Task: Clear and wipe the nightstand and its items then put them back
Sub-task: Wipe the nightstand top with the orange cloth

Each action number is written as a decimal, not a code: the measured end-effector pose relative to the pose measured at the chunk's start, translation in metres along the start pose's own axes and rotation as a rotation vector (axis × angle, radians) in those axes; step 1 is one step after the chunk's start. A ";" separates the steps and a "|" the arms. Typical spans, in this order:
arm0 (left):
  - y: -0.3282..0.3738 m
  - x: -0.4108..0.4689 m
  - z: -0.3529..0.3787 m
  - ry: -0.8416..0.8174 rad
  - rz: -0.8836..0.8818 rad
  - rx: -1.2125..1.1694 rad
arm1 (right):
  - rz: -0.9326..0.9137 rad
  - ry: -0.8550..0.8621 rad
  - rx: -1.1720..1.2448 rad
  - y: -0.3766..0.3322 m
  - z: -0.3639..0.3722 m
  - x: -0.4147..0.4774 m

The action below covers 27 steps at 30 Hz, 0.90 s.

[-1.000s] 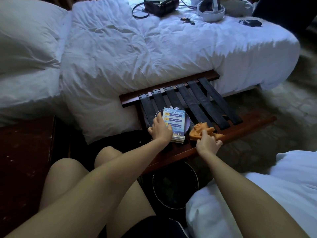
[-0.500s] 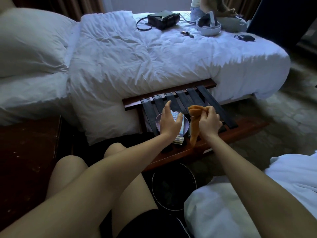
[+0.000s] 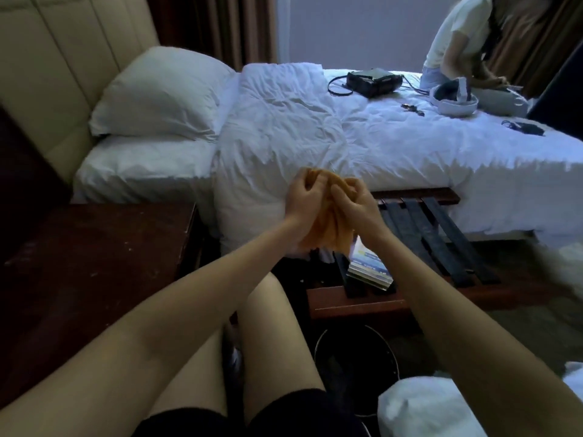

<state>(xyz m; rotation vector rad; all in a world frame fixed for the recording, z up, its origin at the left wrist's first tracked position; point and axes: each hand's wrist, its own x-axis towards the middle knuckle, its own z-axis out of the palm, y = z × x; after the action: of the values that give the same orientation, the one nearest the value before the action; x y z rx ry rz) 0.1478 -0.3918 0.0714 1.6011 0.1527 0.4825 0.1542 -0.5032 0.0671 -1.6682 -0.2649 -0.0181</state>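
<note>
The dark wooden nightstand (image 3: pixel 94 247) fills the view at about eight o'clock, with pale specks scattered over its top. A white pillow (image 3: pixel 157 96) lies at ten o'clock against a padded headboard (image 3: pixel 63 58).

Near the centre both hands are raised in front of the white duvet (image 3: pixel 284 127). The left hand (image 3: pixel 303 200) grips the top of an orange cloth (image 3: pixel 328 225) with curled fingers. The right hand (image 3: pixel 353 203), just at its three o'clock, pinches the same bunched cloth. The cloth hangs down between the two wrists.

At five o'clock from the hands, a stack of booklets (image 3: pixel 369 269) rests on the near end of a strapped luggage rack (image 3: pixel 441 234). A round dark bin (image 3: pixel 356 367) stands on the floor at six o'clock, below the rack's near rail.

Far across the bed, at one o'clock, lie a black bag (image 3: pixel 373 78) and a white headset (image 3: pixel 454 99). A second person (image 3: pixel 463 42) sits beyond them at two o'clock.
</note>
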 end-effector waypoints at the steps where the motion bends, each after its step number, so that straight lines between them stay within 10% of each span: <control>1: 0.003 0.003 -0.021 0.046 0.007 0.016 | -0.017 -0.078 -0.020 -0.004 0.017 0.001; 16: 0.007 -0.048 -0.340 0.460 -0.047 0.378 | 0.092 -1.110 -0.243 -0.021 0.244 -0.020; 24: 0.009 -0.121 -0.454 0.208 -0.363 0.881 | -0.083 -1.406 0.055 -0.066 0.331 -0.058; 27: 0.020 -0.145 -0.454 0.288 -0.192 0.755 | -0.147 -1.551 0.106 -0.086 0.356 -0.080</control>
<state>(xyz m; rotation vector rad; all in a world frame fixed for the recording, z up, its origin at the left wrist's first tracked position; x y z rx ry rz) -0.1653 -0.0322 0.0679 2.2107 0.7728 0.5354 0.0089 -0.1591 0.0961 -1.2272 -1.4928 1.1816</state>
